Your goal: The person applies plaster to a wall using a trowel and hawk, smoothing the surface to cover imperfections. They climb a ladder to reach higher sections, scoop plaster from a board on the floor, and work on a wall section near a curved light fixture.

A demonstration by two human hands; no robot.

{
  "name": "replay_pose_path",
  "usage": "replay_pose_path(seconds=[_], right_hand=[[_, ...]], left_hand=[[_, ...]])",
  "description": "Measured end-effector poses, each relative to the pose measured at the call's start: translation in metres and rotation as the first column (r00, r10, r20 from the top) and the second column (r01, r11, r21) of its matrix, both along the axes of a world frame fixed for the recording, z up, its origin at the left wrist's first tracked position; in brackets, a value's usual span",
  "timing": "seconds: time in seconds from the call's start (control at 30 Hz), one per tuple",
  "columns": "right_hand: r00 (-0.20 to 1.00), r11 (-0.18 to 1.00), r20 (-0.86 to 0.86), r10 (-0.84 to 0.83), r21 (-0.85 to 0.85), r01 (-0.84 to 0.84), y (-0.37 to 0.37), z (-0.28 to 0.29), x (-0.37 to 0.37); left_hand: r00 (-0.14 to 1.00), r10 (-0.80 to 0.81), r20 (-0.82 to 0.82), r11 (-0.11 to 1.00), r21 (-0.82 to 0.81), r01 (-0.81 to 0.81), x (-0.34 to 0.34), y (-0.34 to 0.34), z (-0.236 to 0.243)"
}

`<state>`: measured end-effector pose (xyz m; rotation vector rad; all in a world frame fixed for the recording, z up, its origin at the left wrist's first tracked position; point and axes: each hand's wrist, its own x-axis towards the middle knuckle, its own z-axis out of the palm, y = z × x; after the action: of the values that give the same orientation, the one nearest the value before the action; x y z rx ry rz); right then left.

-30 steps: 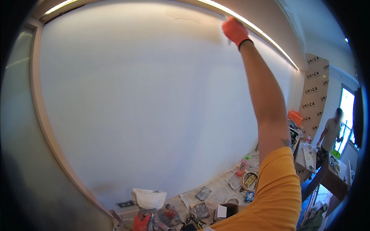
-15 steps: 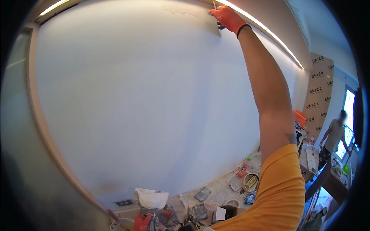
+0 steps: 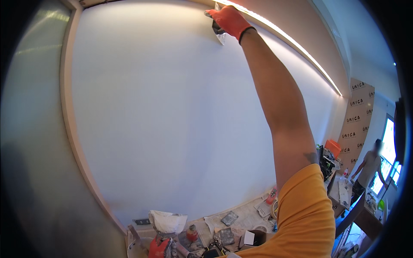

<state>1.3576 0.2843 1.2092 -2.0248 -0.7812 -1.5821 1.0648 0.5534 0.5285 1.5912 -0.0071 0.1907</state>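
My right hand (image 3: 230, 21), in a red glove, is raised high and closed round a plastering trowel (image 3: 220, 36). The trowel's metal blade rests against the top of the white wall (image 3: 163, 116), just under the light strip. Low at the left, my left hand (image 3: 158, 248), also gloved in red, grips a flat tool whose kind is mostly hidden. A thick load of white plaster (image 3: 167, 222) sits on that tool, near the foot of the wall. My left fingers show only in part.
A light strip (image 3: 284, 32) borders the wall's top, a pinkish frame (image 3: 69, 99) its left side. Below lie a red-capped bottle (image 3: 192, 232), a grey slab (image 3: 229, 218), an opened box (image 3: 249, 238) and a bucket (image 3: 138, 249). A person (image 3: 369, 170) stands far right.
My right hand has swept the trowel left along the wall's top, and the ragged plaster edge seen there before no longer shows. The view has turned left. My left hand stays low with the plaster.
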Motion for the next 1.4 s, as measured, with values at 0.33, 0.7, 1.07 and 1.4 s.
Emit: replay_pose_path(seconds=[0.33, 0.7, 1.07, 1.4], right_hand=[[0.742, 0.808, 0.615, -0.267, -0.276, 0.52, 0.137, 0.02, -0.042], [0.723, 0.836, 0.644, -0.25, -0.234, 0.496, 0.249, -0.013, -0.097], [0.765, 0.776, 0.149, -0.627, 0.032, 0.63, -0.207, -0.074, 0.07], [0.488, 0.421, 0.37, -0.791, -0.251, 0.872, -0.281, -0.036, 0.122]], left_hand=[[1.0, 0.001, 0.006, 0.998, -0.064, -0.001, -0.015, 0.018, -0.013], [0.996, 0.075, -0.039, 0.984, -0.16, -0.081, -0.008, 0.045, -0.06], [0.996, 0.093, 0.003, 0.995, 0.018, -0.093, 0.001, 0.022, -0.045], [0.973, 0.025, 0.231, 0.853, 0.502, -0.141, -0.004, -0.017, 0.011]])
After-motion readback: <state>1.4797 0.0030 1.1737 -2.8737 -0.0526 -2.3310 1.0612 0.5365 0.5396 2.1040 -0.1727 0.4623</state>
